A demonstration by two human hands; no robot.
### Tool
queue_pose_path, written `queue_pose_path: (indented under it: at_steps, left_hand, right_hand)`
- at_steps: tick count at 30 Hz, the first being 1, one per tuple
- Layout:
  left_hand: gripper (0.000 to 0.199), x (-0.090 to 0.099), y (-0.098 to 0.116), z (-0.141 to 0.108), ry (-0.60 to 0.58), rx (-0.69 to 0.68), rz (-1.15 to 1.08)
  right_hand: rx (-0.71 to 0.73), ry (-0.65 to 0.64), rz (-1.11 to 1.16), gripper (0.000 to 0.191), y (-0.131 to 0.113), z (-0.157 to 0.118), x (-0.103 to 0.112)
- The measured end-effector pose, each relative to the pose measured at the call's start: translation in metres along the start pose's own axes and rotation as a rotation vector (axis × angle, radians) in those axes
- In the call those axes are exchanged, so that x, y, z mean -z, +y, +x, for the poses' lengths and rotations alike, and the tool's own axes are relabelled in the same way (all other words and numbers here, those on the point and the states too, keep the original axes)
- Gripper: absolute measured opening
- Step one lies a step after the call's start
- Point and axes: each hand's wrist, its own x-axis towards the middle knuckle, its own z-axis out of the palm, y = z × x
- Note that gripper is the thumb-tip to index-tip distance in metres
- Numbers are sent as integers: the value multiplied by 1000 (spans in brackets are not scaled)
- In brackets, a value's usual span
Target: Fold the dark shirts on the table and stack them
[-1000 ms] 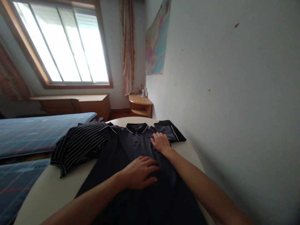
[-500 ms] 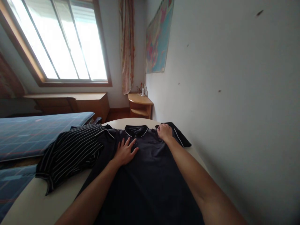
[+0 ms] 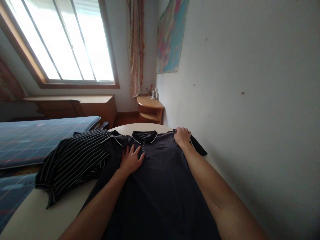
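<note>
A dark polo shirt (image 3: 160, 180) lies spread face up, its black collar (image 3: 145, 136) with white trim at the far end. My left hand (image 3: 130, 160) rests flat on its chest, left of the buttons, fingers apart. At the shirt's right shoulder, my right hand (image 3: 182, 136) has its fingers curled on the cloth beside the black sleeve (image 3: 198, 146). A black garment with white stripes (image 3: 75, 156) lies bunched against the shirt's left side.
The pale table (image 3: 65, 210) has a rounded far edge. A wall (image 3: 262, 126) runs close along the right. Blue checked mattresses (image 3: 45, 140) are on the left. Behind stand a desk (image 3: 97, 101) and a small corner shelf (image 3: 150, 102).
My right hand has moved a little to the right with the shoulder cloth, and the shirt's chest looks smoother. My left hand has shifted slightly left.
</note>
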Motion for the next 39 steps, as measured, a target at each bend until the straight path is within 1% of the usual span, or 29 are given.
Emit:
queue_pose_path:
  at_steps: [2, 4, 5, 7, 9, 12, 16, 22, 26, 29, 33, 37, 39]
  left_hand:
    - [57, 0, 1, 0, 10, -3, -9]
    - [54, 3, 3, 0, 28, -13, -22]
    - [52, 5, 3, -1, 43, -22, -30]
    - [46, 9, 5, -2, 85, -50, -53]
    - [42, 13, 7, -4, 134, -79, -80]
    - [40, 16, 7, -8, 178, -101, -109]
    - [41, 12, 5, -12, 161, -103, -139]
    - [45, 8, 5, -13, 112, -103, -163]
    - [44, 13, 7, -11, 143, -94, -206]
    - [44, 15, 7, -9, 153, -87, -235]
    - [48, 9, 5, -8, 94, -78, -200]
    - [59, 0, 2, -8, 6, -89, -109]
    - [62, -4, 0, -8, -31, -93, -82]
  right_hand:
    - [179, 11, 4, 35, -12, -3, 1]
    - [336, -39, 18, 34, -28, -8, 0]
    - [386, -74, 24, 34, -37, -10, -2]
    - [417, -132, 27, 34, -53, -13, -9]
    - [386, -159, 21, 35, -65, -14, -18]
    - [313, -174, 16, 36, -75, -10, -29]
    - [241, -182, 17, 37, -80, 0, -35]
    - [182, -175, 33, 39, -88, 11, -39]
    - [122, -173, 49, 42, -93, 14, -45]
    - [113, -175, 72, 41, -95, 11, -50]
    - [148, -207, 97, 42, -97, 0, -56]
    - [170, -230, 104, 53, -96, -16, -56]
    - [170, -270, 105, 57, -94, -25, -54]
